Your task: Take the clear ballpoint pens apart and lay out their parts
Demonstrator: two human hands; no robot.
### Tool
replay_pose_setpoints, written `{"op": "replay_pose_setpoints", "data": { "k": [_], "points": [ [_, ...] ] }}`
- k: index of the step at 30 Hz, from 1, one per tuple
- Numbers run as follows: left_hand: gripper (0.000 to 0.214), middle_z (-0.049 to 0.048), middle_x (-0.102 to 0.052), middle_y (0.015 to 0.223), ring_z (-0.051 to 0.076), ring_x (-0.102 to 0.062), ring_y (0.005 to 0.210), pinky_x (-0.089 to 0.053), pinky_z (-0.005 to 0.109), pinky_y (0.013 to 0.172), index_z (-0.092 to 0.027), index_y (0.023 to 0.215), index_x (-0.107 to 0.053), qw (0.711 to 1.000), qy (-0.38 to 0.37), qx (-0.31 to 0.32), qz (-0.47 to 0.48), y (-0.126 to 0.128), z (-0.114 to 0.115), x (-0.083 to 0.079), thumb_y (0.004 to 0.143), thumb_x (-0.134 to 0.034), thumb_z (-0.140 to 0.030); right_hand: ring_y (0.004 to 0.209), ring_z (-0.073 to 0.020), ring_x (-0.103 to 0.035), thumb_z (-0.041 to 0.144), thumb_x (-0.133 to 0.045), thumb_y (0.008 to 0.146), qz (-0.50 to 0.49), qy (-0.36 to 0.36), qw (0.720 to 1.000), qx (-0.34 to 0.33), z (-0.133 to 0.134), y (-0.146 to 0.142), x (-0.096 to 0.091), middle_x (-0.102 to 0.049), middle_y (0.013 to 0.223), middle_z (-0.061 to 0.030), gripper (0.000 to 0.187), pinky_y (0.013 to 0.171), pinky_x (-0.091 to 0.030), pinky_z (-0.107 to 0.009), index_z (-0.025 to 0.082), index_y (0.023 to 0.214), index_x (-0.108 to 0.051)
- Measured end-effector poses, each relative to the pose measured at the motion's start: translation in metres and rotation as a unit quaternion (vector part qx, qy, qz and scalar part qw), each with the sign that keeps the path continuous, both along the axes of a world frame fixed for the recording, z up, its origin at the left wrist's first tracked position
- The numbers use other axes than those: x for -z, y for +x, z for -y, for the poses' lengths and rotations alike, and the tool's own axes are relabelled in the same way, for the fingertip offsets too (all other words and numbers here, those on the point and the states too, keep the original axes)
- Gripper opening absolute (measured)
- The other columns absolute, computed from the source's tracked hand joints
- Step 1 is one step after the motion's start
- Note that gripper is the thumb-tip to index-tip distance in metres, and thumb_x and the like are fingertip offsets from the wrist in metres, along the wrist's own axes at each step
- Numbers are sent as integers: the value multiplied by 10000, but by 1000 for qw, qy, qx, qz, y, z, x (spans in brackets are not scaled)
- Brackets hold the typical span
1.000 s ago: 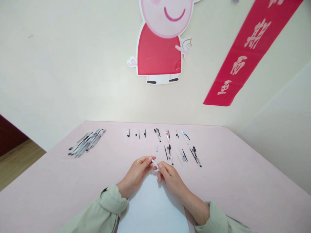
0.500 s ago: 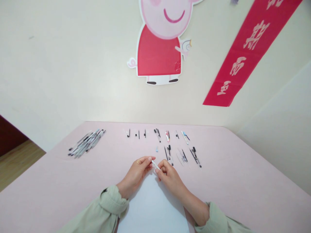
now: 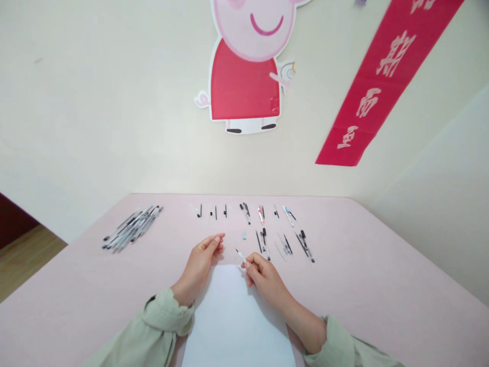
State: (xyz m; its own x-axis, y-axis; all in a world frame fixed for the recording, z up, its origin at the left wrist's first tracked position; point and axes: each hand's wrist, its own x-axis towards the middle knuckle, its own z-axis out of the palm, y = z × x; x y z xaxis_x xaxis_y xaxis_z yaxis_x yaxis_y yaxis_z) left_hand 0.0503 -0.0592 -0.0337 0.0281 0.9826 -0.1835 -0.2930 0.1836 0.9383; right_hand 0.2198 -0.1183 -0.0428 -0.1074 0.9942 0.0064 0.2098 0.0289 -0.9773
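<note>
My right hand (image 3: 263, 278) is closed round a white pen (image 3: 240, 256) whose thin dark tip points up and left, over the far edge of a white sheet of paper (image 3: 237, 326). To the left, my left hand (image 3: 202, 262) is apart from the pen, thumb and fingertips pinched together. Whatever may be between those fingertips is too small or hidden to make out. Beyond the hands lies a small light-blue piece (image 3: 244, 235), likely a pen cap.
A pile of pens (image 3: 132, 229) lies on the left of the pink table (image 3: 95, 306). Small groups of pen parts stand in two rows, including a dark refill (image 3: 259, 241), a pink-and-white barrel (image 3: 261, 215) and a black-capped group (image 3: 305, 245). A wall (image 3: 164, 153) rises behind.
My left hand has come off the pen and moved left. The pen's dark tip now shows, while my right hand keeps its hold. The view has shifted slightly.
</note>
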Motion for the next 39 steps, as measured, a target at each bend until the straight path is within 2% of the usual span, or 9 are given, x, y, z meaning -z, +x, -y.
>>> {"op": "replay_pose_setpoints", "data": {
  "k": [4, 8, 12, 20, 25, 29, 33, 35, 39],
  "points": [
    [319, 38, -677, 822, 147, -563, 689, -420, 265, 663, -167, 947, -719, 978, 71, 25, -194, -2, -8, -5, 700, -642, -354, 442, -87, -366, 316, -441, 891, -47, -15, 999, 22, -3, 1, 4, -479, 502, 63, 181, 461, -276, -212, 179, 806, -525],
    [291, -24, -589, 671, 141, -531, 575, -386, 248, 562, -177, 982, -624, 955, 142, 72, -249, 15, -20, -3, 717, -608, -296, 420, -77, -334, 344, -454, 883, -74, -22, 997, 30, -3, 1, 0, -475, 501, 62, 194, 424, -238, -203, 179, 806, -520],
    [100, -45, -543, 609, 139, -517, 568, -347, 241, 569, -209, 817, -536, 906, 181, 94, -370, 35, -40, 3, 735, -569, -162, 412, -72, -330, 380, -463, 877, -86, -15, 996, 34, -3, 1, -1, -473, 503, 62, 222, 411, -228, -197, 181, 794, -515],
    [169, -35, -491, 613, 158, -459, 604, -269, 265, 608, -219, 681, -491, 879, 190, 88, -428, 55, -45, 7, 700, -607, -98, 403, -67, -328, 364, -453, 882, -88, -15, 996, 29, -4, 3, 3, -472, 504, 67, 215, 406, -229, -194, 172, 833, -538],
    [140, -28, -518, 625, 154, -478, 613, -304, 262, 616, -209, 677, -513, 898, 171, 96, -394, 50, -42, 7, 689, -591, -93, 394, -66, -328, 387, -461, 877, -93, -18, 995, 32, -4, 3, 1, -484, 508, 65, 233, 404, -228, -195, 172, 836, -542],
    [38, -21, -554, 613, 152, -514, 583, -370, 260, 598, -196, 721, -553, 923, 137, 121, -338, 37, -29, 1, 749, -562, -220, 382, -62, -315, 425, -464, 868, -109, -28, 993, 35, -5, 3, -1, -488, 510, 64, 265, 392, -215, -193, 172, 836, -534],
    [222, 16, -620, 742, 150, -575, 651, -440, 287, 679, -166, 850, -629, 977, 52, 163, -130, 29, -1, -10, 749, -611, -363, 376, -60, -311, 434, -461, 870, -108, -26, 993, 27, -5, 3, -1, -490, 508, 65, 268, 385, -212, -193, 176, 821, -518],
    [315, 27, -630, 758, 160, -591, 704, -447, 304, 735, -157, 919, -663, 984, 13, 178, -27, 29, 10, -15, 722, -660, -402, 377, -62, -315, 440, -460, 874, -97, -23, 995, 20, -5, 3, -1, -497, 512, 61, 273, 383, -212, -194, 180, 810, -513],
    [392, 20, -612, 677, 154, -564, 680, -434, 299, 729, -129, 943, -697, 985, 2, 170, 1, 31, 15, -19, 704, -692, -440, 381, -66, -321, 467, -466, 874, -77, -19, 997, 12, -3, 2, -1, -499, 511, 57, 299, 382, -214, -197, 184, 792, -512]
  ]
}}
